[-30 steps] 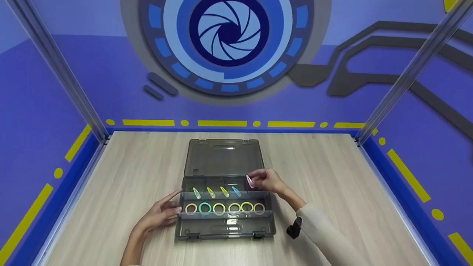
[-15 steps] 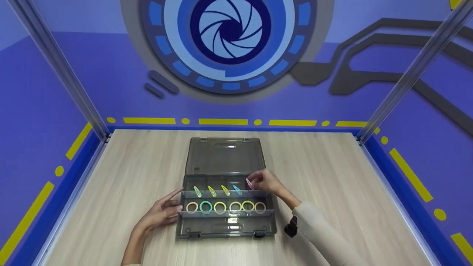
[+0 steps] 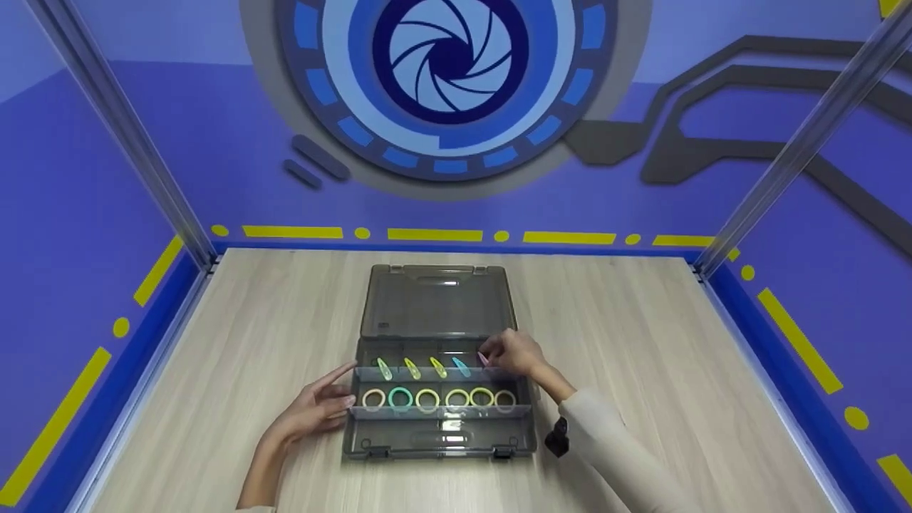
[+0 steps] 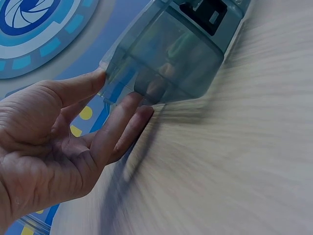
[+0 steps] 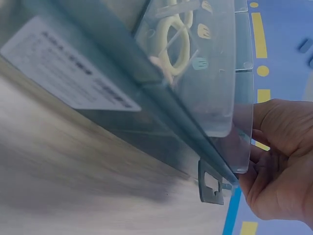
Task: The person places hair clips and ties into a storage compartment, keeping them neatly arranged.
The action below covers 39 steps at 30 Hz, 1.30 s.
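A smoky translucent compartment box (image 3: 402, 433) lies open on the table, its lid (image 3: 438, 306) folded back. My right hand (image 3: 518, 353) pinches a pink snap hair clip (image 3: 484, 359) at the right end of the back compartment. Left of it, a blue hair clip (image 3: 462, 367), two yellow ones and a pale green hair clip (image 3: 385, 368) lean on the divider. Several ring hair ties, among them a teal one (image 3: 390, 399), stand in the middle compartment. My left hand (image 3: 310, 410) touches the box's left side with extended fingers. In the right wrist view, box walls partly hide the right fingertips.
The wooden tabletop (image 3: 285, 313) surrounds the box. Blue-purple panels (image 3: 192, 164) with metal corner posts enclose it at the back and sides. A black device (image 3: 558, 437) hangs by the right sleeve. Clear dividers rise between the box's compartments.
My right hand has lowered the pink hair clip into the back compartment, against the divider. The left hand stays at the box's left side. The head view has shifted slightly.
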{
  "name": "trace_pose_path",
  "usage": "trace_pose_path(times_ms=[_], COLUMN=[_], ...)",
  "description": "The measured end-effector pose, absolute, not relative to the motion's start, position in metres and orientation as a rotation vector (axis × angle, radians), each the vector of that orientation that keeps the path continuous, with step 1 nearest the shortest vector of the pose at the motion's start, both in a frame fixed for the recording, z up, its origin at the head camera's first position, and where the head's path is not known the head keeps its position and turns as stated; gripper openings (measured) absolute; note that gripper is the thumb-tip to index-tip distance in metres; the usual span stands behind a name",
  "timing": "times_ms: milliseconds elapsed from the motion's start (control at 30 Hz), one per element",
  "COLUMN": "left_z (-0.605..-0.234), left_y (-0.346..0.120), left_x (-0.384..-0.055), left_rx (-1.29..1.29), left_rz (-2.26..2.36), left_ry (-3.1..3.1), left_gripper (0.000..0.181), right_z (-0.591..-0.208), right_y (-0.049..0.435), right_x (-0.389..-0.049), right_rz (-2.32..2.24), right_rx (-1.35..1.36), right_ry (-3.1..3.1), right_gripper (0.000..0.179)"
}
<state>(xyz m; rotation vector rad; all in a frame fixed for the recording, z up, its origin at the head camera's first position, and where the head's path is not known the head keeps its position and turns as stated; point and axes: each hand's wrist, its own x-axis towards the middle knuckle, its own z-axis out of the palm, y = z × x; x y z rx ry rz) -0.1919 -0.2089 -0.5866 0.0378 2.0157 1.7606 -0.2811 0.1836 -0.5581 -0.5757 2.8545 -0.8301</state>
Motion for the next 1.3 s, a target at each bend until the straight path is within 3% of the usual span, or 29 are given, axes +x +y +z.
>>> trace_pose_path(times_ms=[500,1300], left_z=[-0.585,-0.59], left_y=[-0.208,-0.209], left_x=[-0.197,-0.188], left_rx=[0.199,0.066], left_rz=[1.825,1.813], left_ry=[2.005,2.006], left_gripper=[0.074,0.073], right_z=[-0.554,-0.566], right_y=[0.184,0.181], right_x=[-0.287,-0.278], right_rz=[-0.696,-0.805], right_rx=[-0.537,-0.558], right_ry=[2.898,2.942], right_gripper=[0.022,0.01])
